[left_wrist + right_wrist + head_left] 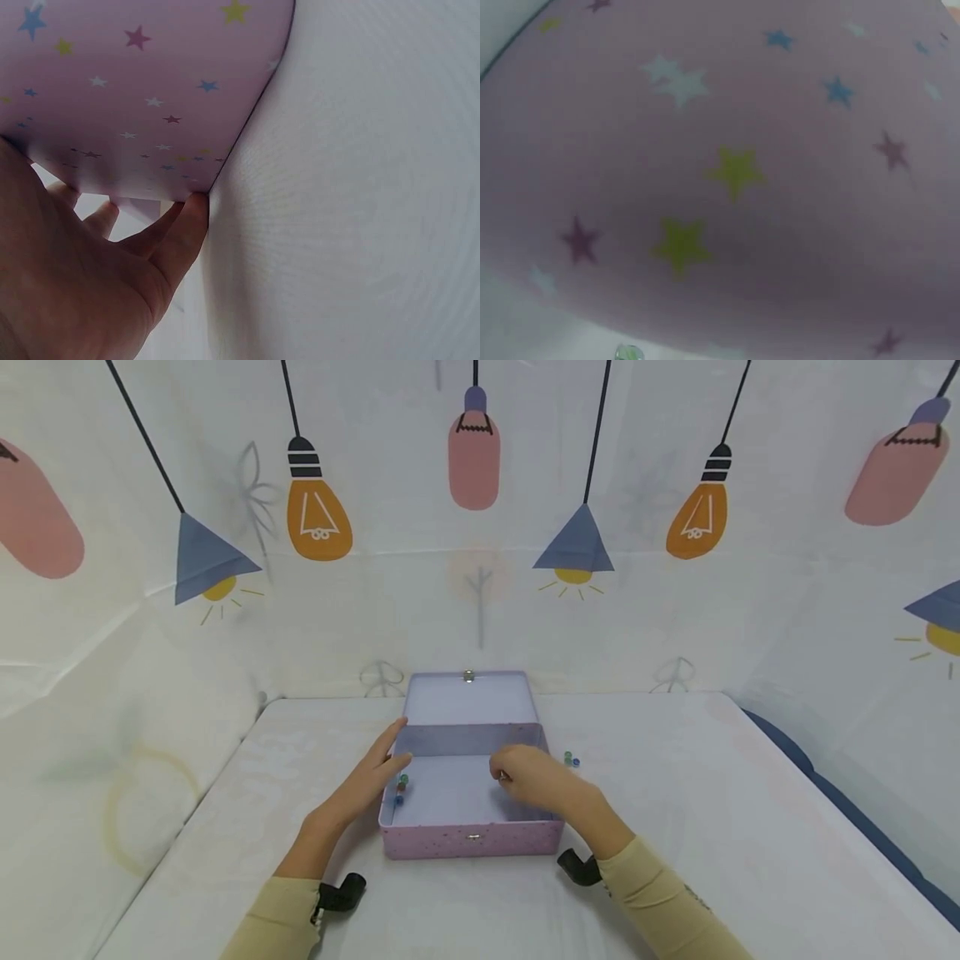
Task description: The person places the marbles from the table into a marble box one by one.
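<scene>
A pink tin box (442,842) with a star pattern lies with its lid (471,700) raised at the back. My left hand (367,782) holds its left side, the thumb over the rim and fingertips round the far corner, as the left wrist view shows on the starred wall (142,90). Along the inside left wall sit a green marble (403,778), a brownish marble (401,787) and a blue marble (399,800). My right hand (536,777) is over the right half of the box, pinching a small brownish marble at its fingertips, mostly hidden.
To the right of the box a few marbles (568,757), green and blue, lie on the white table (660,793). One green marble (629,352) shows at the bottom of the right wrist view, beside the box wall. A printed curtain (480,577) hangs behind the table.
</scene>
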Action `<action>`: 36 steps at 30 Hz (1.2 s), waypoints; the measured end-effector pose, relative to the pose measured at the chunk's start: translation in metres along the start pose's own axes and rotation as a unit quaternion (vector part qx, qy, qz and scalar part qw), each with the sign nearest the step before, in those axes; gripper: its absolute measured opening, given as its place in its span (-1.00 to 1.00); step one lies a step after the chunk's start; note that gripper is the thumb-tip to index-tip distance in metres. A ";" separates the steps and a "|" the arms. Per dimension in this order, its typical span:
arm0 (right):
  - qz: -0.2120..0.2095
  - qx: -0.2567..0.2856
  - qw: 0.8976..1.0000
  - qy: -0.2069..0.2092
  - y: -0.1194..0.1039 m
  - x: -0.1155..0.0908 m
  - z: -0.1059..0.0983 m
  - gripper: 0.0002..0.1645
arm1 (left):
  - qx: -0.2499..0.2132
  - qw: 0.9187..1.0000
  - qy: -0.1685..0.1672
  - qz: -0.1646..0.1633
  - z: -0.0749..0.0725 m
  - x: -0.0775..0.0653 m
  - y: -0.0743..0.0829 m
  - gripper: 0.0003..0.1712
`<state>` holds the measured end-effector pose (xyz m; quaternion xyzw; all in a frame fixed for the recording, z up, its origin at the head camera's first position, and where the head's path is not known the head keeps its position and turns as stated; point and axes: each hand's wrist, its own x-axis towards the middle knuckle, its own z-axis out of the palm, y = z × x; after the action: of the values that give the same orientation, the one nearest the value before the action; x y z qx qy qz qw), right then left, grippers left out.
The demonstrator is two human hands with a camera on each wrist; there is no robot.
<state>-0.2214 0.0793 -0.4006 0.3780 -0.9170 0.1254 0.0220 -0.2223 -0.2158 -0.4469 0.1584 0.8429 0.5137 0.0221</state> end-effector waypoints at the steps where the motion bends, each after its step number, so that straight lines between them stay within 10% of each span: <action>1: 0.000 -0.003 1.000 -0.001 -0.001 0.000 0.001 -0.89 | 0.000 1.000 0.000 0.000 0.000 0.000 0.000 -0.22; 13: 0.019 -0.024 0.997 -0.069 -0.005 0.001 0.018 -0.85 | 0.001 1.000 -0.001 0.003 0.000 -0.001 0.003 -0.21; 36: 0.048 0.001 0.997 -0.061 -0.006 -0.004 0.012 -0.89 | -0.004 1.000 -0.006 -0.006 0.002 -0.001 0.001 -0.22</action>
<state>-0.2139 0.0753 -0.4115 0.3409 -0.9334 0.1042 -0.0405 -0.2210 -0.2140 -0.4466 0.1559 0.8415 0.5163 0.0311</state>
